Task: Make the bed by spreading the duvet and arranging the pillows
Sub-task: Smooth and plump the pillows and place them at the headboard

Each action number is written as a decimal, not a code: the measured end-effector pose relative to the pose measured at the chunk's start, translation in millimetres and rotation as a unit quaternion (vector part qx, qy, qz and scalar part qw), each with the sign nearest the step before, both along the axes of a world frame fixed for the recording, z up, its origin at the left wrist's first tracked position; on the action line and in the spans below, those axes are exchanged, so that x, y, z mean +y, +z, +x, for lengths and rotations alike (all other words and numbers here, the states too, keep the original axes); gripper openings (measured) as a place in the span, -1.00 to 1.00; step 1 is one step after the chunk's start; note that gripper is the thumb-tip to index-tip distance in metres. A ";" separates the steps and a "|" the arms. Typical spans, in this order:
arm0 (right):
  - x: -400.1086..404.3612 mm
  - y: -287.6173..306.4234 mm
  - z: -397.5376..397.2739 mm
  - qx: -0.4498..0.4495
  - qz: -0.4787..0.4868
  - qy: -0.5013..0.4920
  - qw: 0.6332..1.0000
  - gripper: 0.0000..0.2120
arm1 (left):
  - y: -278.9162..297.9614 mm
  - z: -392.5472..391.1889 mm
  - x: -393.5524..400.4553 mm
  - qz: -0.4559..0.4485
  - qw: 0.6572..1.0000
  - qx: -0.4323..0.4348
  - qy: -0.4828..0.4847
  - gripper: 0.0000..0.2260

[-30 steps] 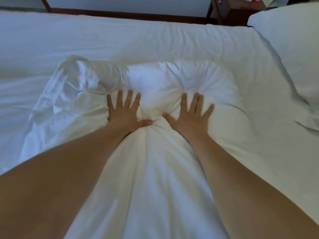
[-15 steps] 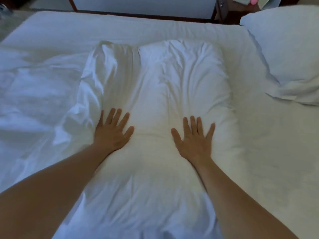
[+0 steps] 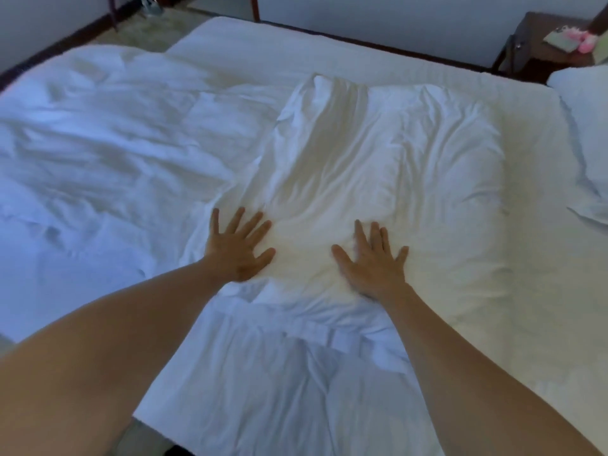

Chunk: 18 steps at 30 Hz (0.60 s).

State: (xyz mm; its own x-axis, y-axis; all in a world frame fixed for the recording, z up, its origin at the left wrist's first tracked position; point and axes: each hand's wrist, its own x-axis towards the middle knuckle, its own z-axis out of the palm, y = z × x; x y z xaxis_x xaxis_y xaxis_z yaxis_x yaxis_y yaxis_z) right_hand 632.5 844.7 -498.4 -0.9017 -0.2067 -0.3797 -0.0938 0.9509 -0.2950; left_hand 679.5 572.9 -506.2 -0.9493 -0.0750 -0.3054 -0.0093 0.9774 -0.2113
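A white pillow [image 3: 378, 166] lies lengthwise across the middle of the bed, its loose case wrinkled. My left hand [image 3: 238, 250] presses flat on its near left part, fingers spread. My right hand [image 3: 373, 261] presses flat on its near right part, fingers spread too. The white duvet [image 3: 108, 153] lies rumpled over the bed's left half. A second white pillow [image 3: 589, 136] rests at the right edge, partly cut off by the frame.
The white sheet of the bed [image 3: 526, 291] shows on the right. A dark wooden nightstand [image 3: 533, 51] with pink items [image 3: 582, 41] stands at the far right. Floor [image 3: 144, 31] and a dark baseboard run along the far left.
Both hands have slid back along the pillow towards me, staying flat. The view has pulled back and turned left, showing more of the duvet and floor.
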 end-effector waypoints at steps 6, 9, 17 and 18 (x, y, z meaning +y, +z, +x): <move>-123.0 6.1 4.1 -0.034 0.000 0.053 0.998 -0.32 | 4.7 2.6 -60.5 0.081 0.995 -0.027 0.049 -0.35; -203.1 -1.4 8.7 -0.052 -0.008 0.035 0.998 -0.35 | -4.4 9.0 -116.4 0.100 0.993 -0.058 0.038 -0.34; -419.2 1.2 10.4 -0.126 -0.007 0.056 0.990 -0.35 | -0.9 34.5 -333.9 0.115 0.976 -0.157 0.099 -0.42; -441.4 5.2 10.1 -0.129 -0.007 0.063 0.990 -0.35 | 4.5 36.8 -357.1 0.120 0.975 -0.160 0.100 -0.42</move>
State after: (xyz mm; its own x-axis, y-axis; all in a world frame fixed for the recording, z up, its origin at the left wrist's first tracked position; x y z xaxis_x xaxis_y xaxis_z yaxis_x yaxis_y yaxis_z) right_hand 642.6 403.4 -493.2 -0.7426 -0.3172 -0.5898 -0.1306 0.9324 -0.3370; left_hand 716.4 215.8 -501.7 -0.7761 -0.1385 -0.6152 -0.1753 0.9845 -0.0005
